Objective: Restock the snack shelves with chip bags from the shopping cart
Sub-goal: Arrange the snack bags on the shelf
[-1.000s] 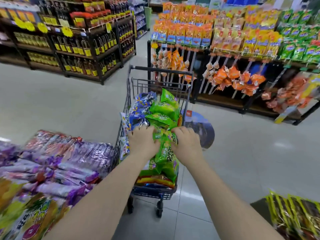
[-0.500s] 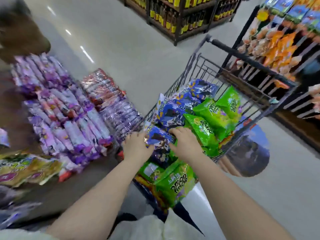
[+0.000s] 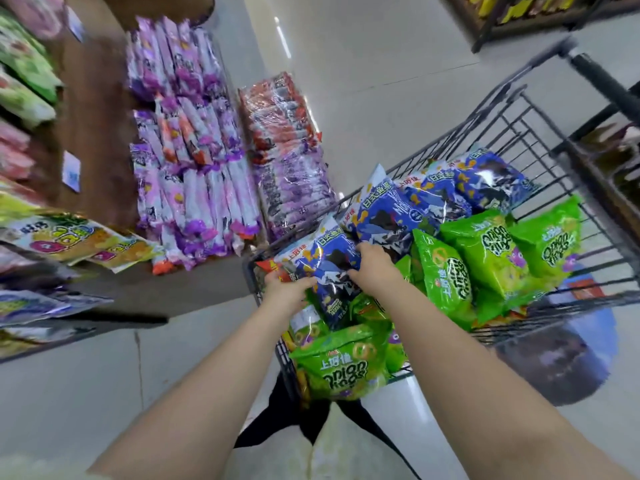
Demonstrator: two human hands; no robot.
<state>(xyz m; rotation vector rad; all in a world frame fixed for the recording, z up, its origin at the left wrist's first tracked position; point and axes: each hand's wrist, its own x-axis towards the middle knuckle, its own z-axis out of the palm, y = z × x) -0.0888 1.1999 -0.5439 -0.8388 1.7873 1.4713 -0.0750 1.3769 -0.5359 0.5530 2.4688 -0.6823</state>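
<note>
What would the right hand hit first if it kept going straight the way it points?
The right hand points forward and to the left, and its fingers grip the blue chip bag, so that bag comes first. Past it, the wire side of the cart probably follows, though depth is hard to judge.

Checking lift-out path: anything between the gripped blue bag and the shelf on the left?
Only the cart's wire side. The left hand and right hand grip the blue bag atop the pile; the floor toward the shelf looks bare.
</note>
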